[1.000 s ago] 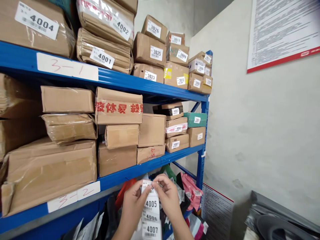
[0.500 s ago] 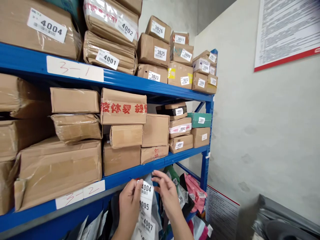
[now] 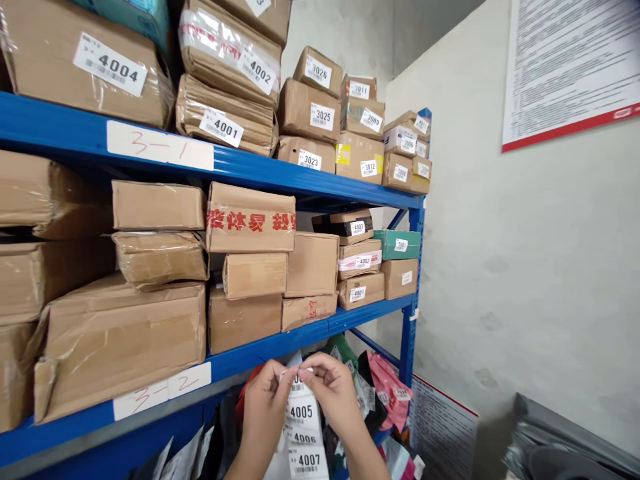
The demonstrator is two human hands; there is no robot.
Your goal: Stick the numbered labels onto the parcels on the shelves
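1. Our left hand [image 3: 264, 408] and right hand [image 3: 334, 395] meet low in the view, in front of the rack's bottom level. The strip of labels [image 3: 303, 427] hangs between them.
2. Each hand has thumb and forefinger pinched on the strip's top edge, the tips almost touching, while the other fingers [image 3: 345, 400] curl loosely. We judge that the top hold lets the strip hang flat with its print towards us: 4005, 4006 and 4007 read downwards.
3. The strip is thin white paper with a slight sheen. It carries rectangular stickers one under another, each with a bold number and a small barcode, and it bows a little.
4. Brown cardboard boxes [image 3: 250, 223] crowd two blue steel shelves [image 3: 300, 180]. Many are wound in clear tape that wrinkles and shines. Their white number stickers mostly face the front, probably so they can be read from where we stand.
5. Handwritten paper tags [image 3: 160, 145] marked 3-1 and 3-2 are stuck flat on the shelf beams.
6. Soft plastic bags [image 3: 387, 387] in pink, green and black lie crumpled behind our hands under the lower shelf.
7. A printed poster [image 3: 570, 60] hangs on the rough plaster wall to the right.
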